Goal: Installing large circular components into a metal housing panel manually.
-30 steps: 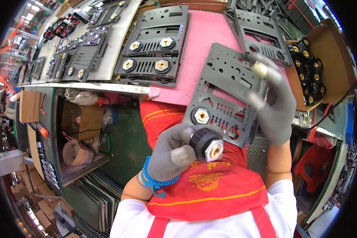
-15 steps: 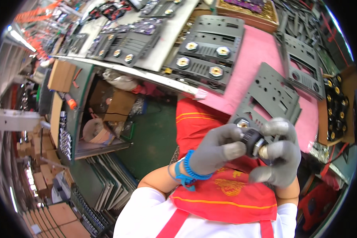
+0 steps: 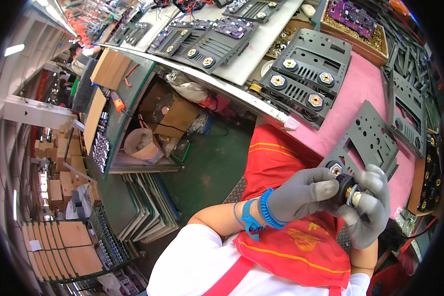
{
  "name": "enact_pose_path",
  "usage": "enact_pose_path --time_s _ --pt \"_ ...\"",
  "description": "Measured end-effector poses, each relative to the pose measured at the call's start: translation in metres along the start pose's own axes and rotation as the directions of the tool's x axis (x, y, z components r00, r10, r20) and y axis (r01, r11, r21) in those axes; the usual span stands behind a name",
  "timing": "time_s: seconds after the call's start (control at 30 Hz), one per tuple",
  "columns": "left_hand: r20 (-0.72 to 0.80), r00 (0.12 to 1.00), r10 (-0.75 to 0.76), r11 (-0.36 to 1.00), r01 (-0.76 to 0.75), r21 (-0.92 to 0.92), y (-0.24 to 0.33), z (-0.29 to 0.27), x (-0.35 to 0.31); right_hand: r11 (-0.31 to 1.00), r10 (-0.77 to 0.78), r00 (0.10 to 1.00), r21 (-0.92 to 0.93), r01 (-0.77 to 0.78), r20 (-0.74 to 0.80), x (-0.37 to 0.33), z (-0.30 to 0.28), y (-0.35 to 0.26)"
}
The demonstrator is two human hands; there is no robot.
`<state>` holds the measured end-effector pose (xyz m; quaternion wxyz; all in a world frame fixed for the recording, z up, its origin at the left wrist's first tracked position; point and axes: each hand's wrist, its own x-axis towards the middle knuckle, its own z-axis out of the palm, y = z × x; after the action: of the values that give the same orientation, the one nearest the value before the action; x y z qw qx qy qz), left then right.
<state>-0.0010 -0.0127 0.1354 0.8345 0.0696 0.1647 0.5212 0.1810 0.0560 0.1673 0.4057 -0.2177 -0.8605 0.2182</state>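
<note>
My left hand [image 3: 306, 194], in a grey glove, pinches a black round terminal [image 3: 342, 189] by its ribbed rim. From the terminal a brass stud points toward my right hand [image 3: 369, 207], also gloved in grey. Its bent thumb and fingers close on a silvery nut or washer [image 3: 353, 196] at the stud; whether it is threaded on cannot be made out. Just beyond my hands a grey metal panel [image 3: 374, 132] with holes and a cut-out lies tilted on the pink mat [image 3: 357, 81]. A fitted terminal with a hex nut [image 3: 335, 169] sits at the panel's near corner.
Stacked grey panels [image 3: 314, 55] with fitted terminals stand at the mat's left. Another panel [image 3: 408, 106] and a carton of black terminals [image 3: 416, 190] are on the right. A box of brass parts [image 3: 384, 40] with a purple circuit board stands at the back.
The view has swung, so the bench and hands appear farther right. My right fingers have shifted around the nut, and more brass stud shows between it and the black terminal.
</note>
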Motion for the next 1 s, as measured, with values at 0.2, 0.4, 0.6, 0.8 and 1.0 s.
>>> enact_pose_path --time_s 0.2,0.4,0.6,0.8,1.0 --pt "0.001 0.998 0.07 0.982 -0.069 0.175 -0.009 -0.003 -0.012 0.992 -0.013 0.998 -0.122 0.019 0.055 -0.015 -0.004 -0.016" --pt "0.131 0.96 -0.249 0.775 0.117 0.622 0.007 -0.067 -0.026 0.89 0.451 0.889 -0.106 -0.443 0.073 -0.043 -0.02 0.011" --pt "-0.122 0.934 -0.335 0.886 0.356 0.297 -0.028 -0.08 0.009 0.916 0.381 0.913 -0.194 -0.351 0.148 -0.056 -0.007 0.022" --pt "0.185 0.853 -0.489 0.86 0.506 -0.061 -0.029 -0.085 0.028 0.91 0.41 0.895 -0.009 -0.415 0.174 -0.056 0.0 0.024" --pt "0.035 0.908 -0.419 0.905 0.413 0.101 -0.034 -0.078 0.019 0.9 0.427 0.902 0.13 -0.417 -0.064 -0.055 0.014 0.027"
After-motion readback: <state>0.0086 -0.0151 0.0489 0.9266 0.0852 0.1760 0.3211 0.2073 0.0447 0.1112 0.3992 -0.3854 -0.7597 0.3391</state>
